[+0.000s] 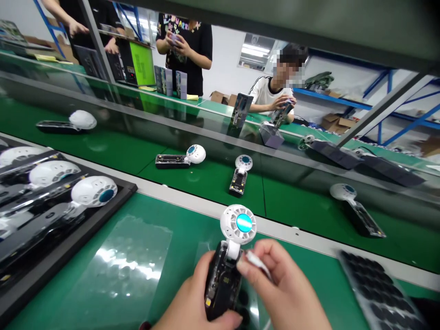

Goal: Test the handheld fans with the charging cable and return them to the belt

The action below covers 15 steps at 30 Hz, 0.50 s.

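My left hand (192,300) is closed around the dark, see-through body of a handheld fan (224,286). The fan's white round head, with a bright blue centre, points away from me and stands clear of the fingers. Beside the fan's neck, my right hand (287,286) pinches a white cable (257,261) between thumb and fingers. The cable's tip is close to the upper right side of the fan body; whether it is plugged in there cannot be made out, as the fingertips cover it.
A black tray (129,190) at left carries several more fans. Other fans (239,176) lie along the green conveyor belt (213,183) ahead. A sheet of black round pads (381,291) is at right. Across the belt are boxes (240,110) and several people (184,50).
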{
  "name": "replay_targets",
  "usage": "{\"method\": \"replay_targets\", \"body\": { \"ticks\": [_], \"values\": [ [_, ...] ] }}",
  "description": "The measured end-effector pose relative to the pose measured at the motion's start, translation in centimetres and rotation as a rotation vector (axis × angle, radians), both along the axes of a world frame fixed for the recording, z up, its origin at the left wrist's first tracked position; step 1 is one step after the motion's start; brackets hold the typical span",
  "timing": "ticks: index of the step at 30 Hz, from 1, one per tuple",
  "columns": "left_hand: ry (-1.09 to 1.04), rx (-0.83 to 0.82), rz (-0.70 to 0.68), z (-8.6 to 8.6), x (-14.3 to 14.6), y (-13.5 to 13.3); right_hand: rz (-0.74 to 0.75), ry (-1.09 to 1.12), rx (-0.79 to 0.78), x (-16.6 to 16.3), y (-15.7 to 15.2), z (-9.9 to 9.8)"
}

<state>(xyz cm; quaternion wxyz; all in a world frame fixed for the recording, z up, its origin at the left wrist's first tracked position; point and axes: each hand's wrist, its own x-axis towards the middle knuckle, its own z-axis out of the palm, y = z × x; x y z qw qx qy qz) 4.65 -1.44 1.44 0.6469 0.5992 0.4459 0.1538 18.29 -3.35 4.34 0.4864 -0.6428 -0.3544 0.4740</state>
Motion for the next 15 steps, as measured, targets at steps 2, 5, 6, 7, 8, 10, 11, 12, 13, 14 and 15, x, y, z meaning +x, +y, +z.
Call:
{"method": "replay_targets", "body": {
  "ticks": [2,5,6,7,8,10,11,12,13,14,15],
  "values": [
    [-0.01,-0.023,0.046,0.2,0.1,-0.1,0.055,-0.16,-0.068,-0.3,-0.8,-0.3],
    [-0.001,-0.027,0.085,0.4,0.4,-0.2,0.024,-0.347,-0.105,-1.1,-1.5,-0.5],
    [0.001,-0.029,0.094,0.4,0.5,-0.1,0.003,-0.389,-0.111,-1.3,-1.5,-0.5],
    [-0.002,-0.034,0.099,0.5,0.5,-0.1,-0.003,-0.416,-0.119,-1.5,-1.6,-0.5],
    [-0.007,-0.04,0.102,0.5,0.6,0.0,-0.007,-0.437,-0.127,-1.6,-1.5,-0.5],
    [-0.019,-0.054,0.1,0.5,0.7,0.1,-0.016,-0.457,-0.138,-1.7,-1.5,-0.5],
    [-0.026,-0.057,0.099,0.6,0.7,0.2,-0.019,-0.458,-0.14,-1.7,-1.5,-0.5],
    [-0.031,-0.059,0.098,0.6,0.7,0.2,-0.021,-0.459,-0.141,-1.7,-1.5,-0.5],
    [-0.035,-0.057,0.099,0.6,0.7,0.2,-0.02,-0.462,-0.14,-1.7,-1.5,-0.5],
    [-0.037,-0.054,0.101,0.6,0.6,0.1,-0.018,-0.464,-0.138,-1.7,-1.5,-0.5],
    [-0.038,-0.049,0.102,0.6,0.6,0.1,-0.014,-0.467,-0.136,-1.8,-1.6,-0.6]
  ]
}}
